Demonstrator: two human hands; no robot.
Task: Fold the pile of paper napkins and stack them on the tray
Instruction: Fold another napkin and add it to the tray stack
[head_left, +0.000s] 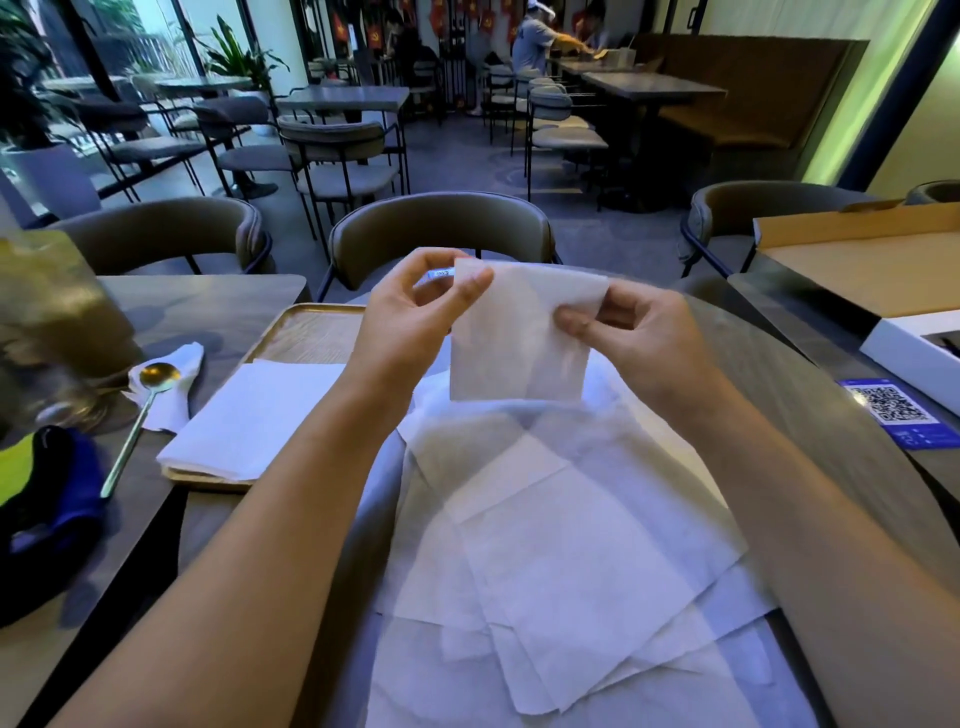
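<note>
Napkin (519, 338) in mid-air, white and folded to a smaller rectangle, hangs between both hands above the table (810, 374), in front of the far chair (441, 228). The left hand (415, 306) pinches its upper left corner between thumb and fingers; the right hand (628, 327) pinches its right edge, thumb on the near face. So each grip is closed on the same sheet, which hangs roughly upright and slightly blurred.

Below the hands, the pile of unfolded napkins (566, 545) lies spread loosely over the near part of the table, sheets overlapping at different angles. To the left, the wooden tray (311, 327) carries a stack of folded napkins (249, 421) at its near end. Left of the tray a spoon (140, 415) rests on a crumpled napkin (176, 384). At the far right lie a QR code card (898, 410) and an open cardboard box (857, 260).
</note>
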